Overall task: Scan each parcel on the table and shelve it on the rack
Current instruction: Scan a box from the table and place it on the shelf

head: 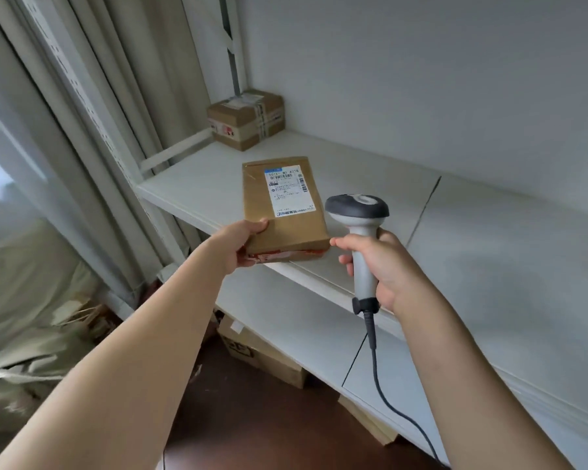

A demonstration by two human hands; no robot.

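Left hand [241, 244] holds parcel [284, 212] on shelf [370, 184]

Both forearms were bare from the lower frame edge up to the wrists, with no sleeve, watch, band or glove on either. The left hand [243, 244] and the right hand [377, 262] carried no rings on the fingers that showed. The nails were short and unpainted, the thumbnail plainest on the left

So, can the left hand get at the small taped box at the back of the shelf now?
Probably not yet: the left hand grips the flat parcel. The shelf between it and the taped box looks free.
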